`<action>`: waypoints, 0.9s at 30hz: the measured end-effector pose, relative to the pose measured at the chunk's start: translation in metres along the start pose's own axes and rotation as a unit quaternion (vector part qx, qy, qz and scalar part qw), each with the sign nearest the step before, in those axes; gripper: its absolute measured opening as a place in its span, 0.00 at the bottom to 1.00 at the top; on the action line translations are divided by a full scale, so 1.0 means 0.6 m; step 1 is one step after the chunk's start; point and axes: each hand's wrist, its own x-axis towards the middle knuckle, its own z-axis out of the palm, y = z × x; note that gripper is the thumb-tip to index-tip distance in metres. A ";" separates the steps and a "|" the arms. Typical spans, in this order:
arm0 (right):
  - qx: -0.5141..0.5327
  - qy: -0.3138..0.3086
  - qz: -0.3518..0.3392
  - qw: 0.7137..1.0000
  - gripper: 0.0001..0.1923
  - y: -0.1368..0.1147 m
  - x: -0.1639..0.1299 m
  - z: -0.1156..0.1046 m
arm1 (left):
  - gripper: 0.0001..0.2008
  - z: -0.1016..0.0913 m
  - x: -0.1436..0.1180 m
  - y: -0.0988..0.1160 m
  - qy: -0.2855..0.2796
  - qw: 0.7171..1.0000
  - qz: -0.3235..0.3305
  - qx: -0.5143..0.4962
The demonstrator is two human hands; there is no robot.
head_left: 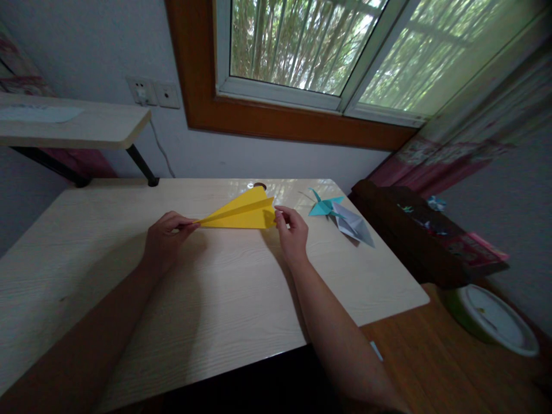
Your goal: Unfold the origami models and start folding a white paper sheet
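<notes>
A yellow paper plane (241, 213) is held sideways over the table, its narrow nose to the left and its broad tail to the right. My left hand (166, 236) pinches the nose between thumb and fingers. At the tail end, my right hand (293, 230) has thumb and fingertips closed on the paper's edge. To the right of that hand lie a teal origami crane (323, 205) and a grey-white folded paper boat (353, 225), touching or overlapping each other.
All this is at a pale wooden table (241, 310) below a window (302, 52). A raised shelf (103, 123) on black legs stands at the back left. Right of the table are a dark cabinet (397, 230) with small items and a round white-lidded bin (495, 316).
</notes>
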 end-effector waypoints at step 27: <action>0.025 -0.279 -0.081 0.957 0.19 -0.032 -0.039 0.037 | 0.05 0.030 -0.026 0.038 -0.111 0.925 0.350 0.096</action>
